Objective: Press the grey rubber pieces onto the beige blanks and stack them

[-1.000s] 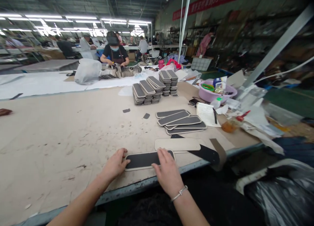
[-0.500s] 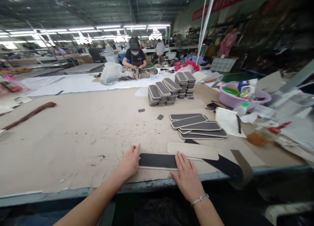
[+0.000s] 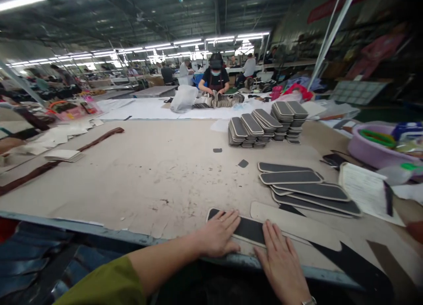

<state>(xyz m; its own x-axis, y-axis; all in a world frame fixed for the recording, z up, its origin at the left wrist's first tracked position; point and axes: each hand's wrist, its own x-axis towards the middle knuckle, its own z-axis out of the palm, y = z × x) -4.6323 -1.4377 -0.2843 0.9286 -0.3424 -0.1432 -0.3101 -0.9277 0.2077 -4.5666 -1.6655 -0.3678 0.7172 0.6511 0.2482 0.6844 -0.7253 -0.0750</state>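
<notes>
A long dark grey panel with a pale border (image 3: pixel 253 230) lies flat near the table's front edge. My left hand (image 3: pixel 220 233) rests on its left part, palm down with the fingers stretched out. On the panel's right part lies my right hand (image 3: pixel 280 252), fingers flat and slightly spread, hiding that end. Just beyond my right hand is a cream panel (image 3: pixel 297 225) with rounded corners, lying partly over a black strip (image 3: pixel 350 263). Several similar grey panels (image 3: pixel 291 177) are fanned in a loose pile farther back on the right.
Neat stacks of grey panels (image 3: pixel 246 128) stand at the back right. A purple basin (image 3: pixel 363 148), a notebook (image 3: pixel 366 188) and a phone (image 3: pixel 333 159) are at the right. A brown strip (image 3: pixel 99 138) and pale pieces (image 3: pixel 62 155) lie left. A co-worker (image 3: pixel 214 76) sits across the table.
My left hand has gone from the panel's left end to flat on its top. The right hand stays on the panel. The view has swung left.
</notes>
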